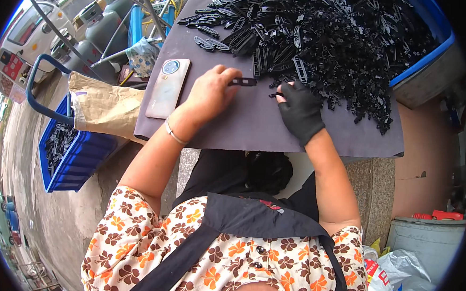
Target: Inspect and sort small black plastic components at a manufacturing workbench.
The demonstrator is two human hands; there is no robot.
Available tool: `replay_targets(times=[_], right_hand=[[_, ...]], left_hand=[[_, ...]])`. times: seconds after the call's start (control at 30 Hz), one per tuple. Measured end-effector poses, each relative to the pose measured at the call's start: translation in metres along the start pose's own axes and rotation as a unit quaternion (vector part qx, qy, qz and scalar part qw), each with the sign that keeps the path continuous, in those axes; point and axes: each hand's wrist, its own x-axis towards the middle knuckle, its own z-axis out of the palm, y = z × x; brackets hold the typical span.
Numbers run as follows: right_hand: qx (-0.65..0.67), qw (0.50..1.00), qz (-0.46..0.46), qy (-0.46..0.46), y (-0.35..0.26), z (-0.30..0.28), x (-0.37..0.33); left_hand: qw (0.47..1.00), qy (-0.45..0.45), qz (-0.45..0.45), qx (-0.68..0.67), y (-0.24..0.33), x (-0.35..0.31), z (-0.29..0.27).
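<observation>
My left hand (213, 91), bare with a bracelet at the wrist, is closed on a slim black plastic part (242, 82) with slots in it. A black fingerless glove covers my right hand (301, 111), which pinches a small black plastic piece (275, 95) between thumb and fingers. Both hands are just above the near side of the grey-covered table (244, 130), apart from each other. Beyond them lies a large heap of black plastic parts (329, 50), long slotted ones on the left and small ones on the right.
A phone (168, 88) lies left of my left hand. Beside the table stand a brown paper bag (104, 105) and a blue crate (83, 157) of black parts. A blue-rimmed bin (425, 61) borders the heap at right. Gas cylinders (99, 25) stand behind, left.
</observation>
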Motion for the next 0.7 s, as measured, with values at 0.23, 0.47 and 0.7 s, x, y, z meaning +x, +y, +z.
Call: replay_targets(times=[0.23, 0.47, 0.7], right_hand=[[0.380, 0.919, 0.096, -0.035, -0.041, -0.027, -0.022], [0.531, 0.805, 0.245, -0.100, -0.056, -0.048, -0.031], [0.584, 0.754, 0.287, -0.088, -0.052, -0.050, -0.038]], left_hand=[[0.850, -0.032, -0.177, -0.495, 0.045, -0.025, 0.005], [0.829, -0.061, -0.174, -0.528, 0.070, -0.030, 0.002], [0.807, -0.055, -0.141, -0.571, 0.080, -0.035, -0.004]])
